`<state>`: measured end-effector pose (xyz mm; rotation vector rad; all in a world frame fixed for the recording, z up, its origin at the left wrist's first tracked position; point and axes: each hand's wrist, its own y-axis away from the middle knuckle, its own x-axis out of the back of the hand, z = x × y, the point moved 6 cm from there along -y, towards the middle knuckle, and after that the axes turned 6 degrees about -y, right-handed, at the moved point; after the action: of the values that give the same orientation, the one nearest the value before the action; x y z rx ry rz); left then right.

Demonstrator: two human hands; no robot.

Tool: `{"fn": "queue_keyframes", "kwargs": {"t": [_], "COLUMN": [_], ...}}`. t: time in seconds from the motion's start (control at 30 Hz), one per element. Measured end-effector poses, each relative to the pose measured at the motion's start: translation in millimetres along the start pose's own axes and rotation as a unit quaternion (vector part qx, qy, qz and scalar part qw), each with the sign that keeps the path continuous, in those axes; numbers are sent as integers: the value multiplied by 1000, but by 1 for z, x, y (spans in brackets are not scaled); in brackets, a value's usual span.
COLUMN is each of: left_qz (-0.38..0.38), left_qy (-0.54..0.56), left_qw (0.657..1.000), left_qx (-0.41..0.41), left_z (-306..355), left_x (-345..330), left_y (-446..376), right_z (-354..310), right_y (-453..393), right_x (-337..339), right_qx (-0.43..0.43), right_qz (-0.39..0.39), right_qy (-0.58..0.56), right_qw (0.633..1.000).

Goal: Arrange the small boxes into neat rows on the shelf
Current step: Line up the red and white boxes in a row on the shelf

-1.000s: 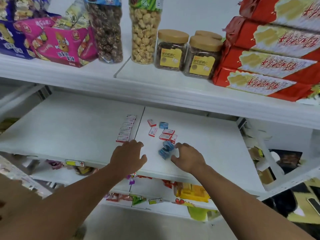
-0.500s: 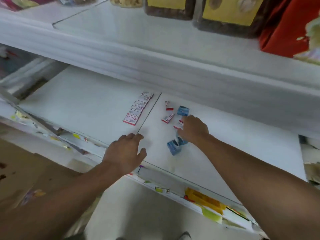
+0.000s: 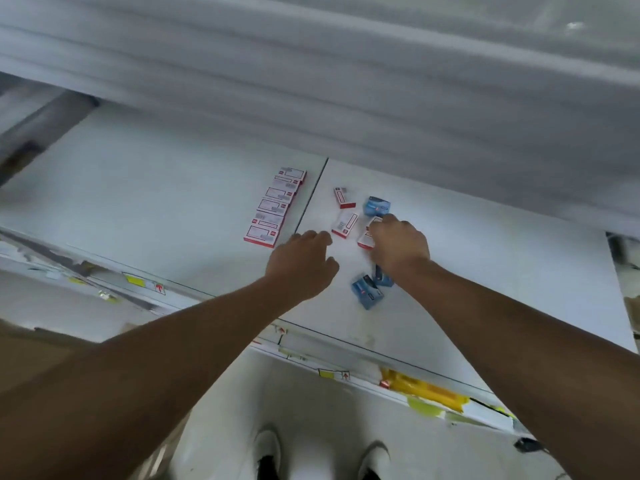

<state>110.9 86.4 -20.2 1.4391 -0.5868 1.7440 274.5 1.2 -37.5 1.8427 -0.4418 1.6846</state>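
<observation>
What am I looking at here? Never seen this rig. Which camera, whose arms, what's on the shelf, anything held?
No machine: a person wears one wide-angle camera on the head, looking forward and down, so both arms are their own. The white shelf carries a neat row of red-and-white boxes left of the panel seam. Right of it lie loose ones: two red-and-white boxes, a blue box at the back and blue boxes near the front. The right hand curls over another red-and-white box; whether it grips it is unclear. The left hand hovers loosely curled, holding nothing. White shoes show below.
</observation>
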Motion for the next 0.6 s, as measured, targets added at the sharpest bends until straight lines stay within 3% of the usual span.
{"fn": "queue_keyframes", "kwargs": {"t": [0.23,0.4,0.6], "left_qz": [-3,12,-7], "left_qy": [-9,-74,-85], "left_qw": [999,995,991], "left_qx": [34,59,100], "left_z": [-1,6,26], "left_x": [-25,-44,-44], "left_y": [-81,-103,-112], "right_z": [6,21,32], "right_y": [-5,1,13], "right_x": [3,-3,3], "right_qx": [-20,-40,-29], "right_qz": [16,-61,-25], "right_qy": [-49,-97,-88], "right_qw": [998,993,995]}}
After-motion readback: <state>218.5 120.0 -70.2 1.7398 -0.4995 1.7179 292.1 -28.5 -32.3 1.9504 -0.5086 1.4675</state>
